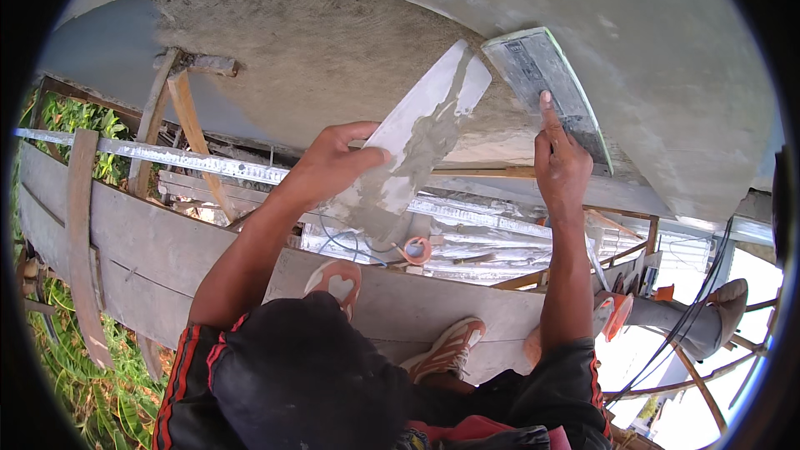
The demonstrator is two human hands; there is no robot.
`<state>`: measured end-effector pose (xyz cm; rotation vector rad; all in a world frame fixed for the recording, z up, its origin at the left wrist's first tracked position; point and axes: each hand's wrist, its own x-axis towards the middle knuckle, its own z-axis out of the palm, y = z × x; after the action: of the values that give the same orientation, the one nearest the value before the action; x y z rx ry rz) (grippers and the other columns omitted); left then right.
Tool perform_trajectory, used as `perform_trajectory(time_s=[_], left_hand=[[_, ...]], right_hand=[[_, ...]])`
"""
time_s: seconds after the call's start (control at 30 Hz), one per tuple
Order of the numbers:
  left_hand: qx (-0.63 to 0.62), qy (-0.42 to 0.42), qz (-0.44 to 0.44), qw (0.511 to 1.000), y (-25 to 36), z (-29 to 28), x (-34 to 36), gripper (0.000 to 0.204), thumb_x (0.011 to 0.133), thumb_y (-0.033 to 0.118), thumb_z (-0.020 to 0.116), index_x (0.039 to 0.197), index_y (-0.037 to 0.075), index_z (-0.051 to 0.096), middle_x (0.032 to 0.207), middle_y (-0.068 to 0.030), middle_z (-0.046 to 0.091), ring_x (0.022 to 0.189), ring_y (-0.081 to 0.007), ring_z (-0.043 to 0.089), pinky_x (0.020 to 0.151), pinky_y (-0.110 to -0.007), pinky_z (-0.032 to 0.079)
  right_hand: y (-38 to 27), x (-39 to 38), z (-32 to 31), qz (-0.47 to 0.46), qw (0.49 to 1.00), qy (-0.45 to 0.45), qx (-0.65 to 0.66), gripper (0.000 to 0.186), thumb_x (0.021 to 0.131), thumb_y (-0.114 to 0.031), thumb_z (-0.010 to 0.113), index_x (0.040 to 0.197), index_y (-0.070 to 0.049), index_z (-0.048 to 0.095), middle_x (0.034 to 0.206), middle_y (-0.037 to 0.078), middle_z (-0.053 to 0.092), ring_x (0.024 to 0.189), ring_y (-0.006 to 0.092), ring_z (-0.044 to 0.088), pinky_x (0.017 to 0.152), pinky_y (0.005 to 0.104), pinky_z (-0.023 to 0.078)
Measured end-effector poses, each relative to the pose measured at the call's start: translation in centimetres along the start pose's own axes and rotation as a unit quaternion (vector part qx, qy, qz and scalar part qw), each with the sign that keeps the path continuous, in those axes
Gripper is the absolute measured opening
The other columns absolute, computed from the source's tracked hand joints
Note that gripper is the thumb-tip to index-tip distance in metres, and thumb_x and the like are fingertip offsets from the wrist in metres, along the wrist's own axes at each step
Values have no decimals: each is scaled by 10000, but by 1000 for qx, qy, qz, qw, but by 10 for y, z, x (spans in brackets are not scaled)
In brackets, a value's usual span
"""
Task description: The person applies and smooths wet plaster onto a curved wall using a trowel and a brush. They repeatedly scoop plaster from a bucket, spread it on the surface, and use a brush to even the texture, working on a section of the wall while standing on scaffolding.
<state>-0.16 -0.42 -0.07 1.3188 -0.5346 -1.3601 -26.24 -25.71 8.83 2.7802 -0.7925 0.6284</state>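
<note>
Mortar-smeared white board [408,133] mid-view, left hand [337,160] pinching its left edge, thumb on top, forearm slanting in. Right hand [562,165] wrapped round plastering trowel [527,67] by wall [675,58], index stretched along back. Around: plank walkway [158,229], timber prop [193,129] kinda crowding wall's left, orange ring [427,251] below board, black cables [690,317] far right.

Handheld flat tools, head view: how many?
2. A white, mortar-smeared plate in the left hand; a grey float in the right hand, index fingertip on its face. Others could be hidden behind the wearer's cap.
</note>
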Motion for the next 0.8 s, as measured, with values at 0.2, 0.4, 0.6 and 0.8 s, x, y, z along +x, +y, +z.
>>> perform_trajectory(time_s=[0.2, 0.4, 0.6, 0.8], left_hand=[[-23, 15, 13, 1000, 2, 3, -9, 462, 988, 121, 726, 1428, -17, 698, 1148, -123, 804, 959, -145, 751, 861, -294, 593], [-33, 28, 4, 999, 9, 2, -16, 449, 994, 95, 732, 1431, -4, 701, 1163, -86, 807, 974, -120, 742, 875, -292, 588], [-32, 17, 18, 999, 4, 2, -15, 457, 995, 102, 733, 1437, -8, 694, 1159, -91, 806, 971, -123, 742, 872, -290, 586], [-27, 30, 10, 999, 11, 6, -15, 459, 992, 118, 734, 1434, -4, 697, 1145, -101, 809, 965, -126, 746, 871, -287, 585]], right_hand=[[31, -13, -20, 44, 996, 76, 28, 697, 953, 22, 706, 1584, -264, 626, 671, 98, 593, 529, 229, 511, 571, 395, 516], [-3, 5, -9, -19, 999, 14, 41, 710, 949, 30, 692, 1581, -288, 626, 632, 98, 557, 514, 230, 485, 564, 426, 500], [-14, 25, -12, -4, 1000, 9, -4, 700, 953, 13, 695, 1567, -318, 636, 622, 101, 537, 508, 244, 479, 561, 442, 496], [-12, 11, -26, 27, 994, 69, 83, 689, 961, -9, 712, 1572, -317, 632, 648, 77, 584, 514, 246, 489, 558, 436, 498]])
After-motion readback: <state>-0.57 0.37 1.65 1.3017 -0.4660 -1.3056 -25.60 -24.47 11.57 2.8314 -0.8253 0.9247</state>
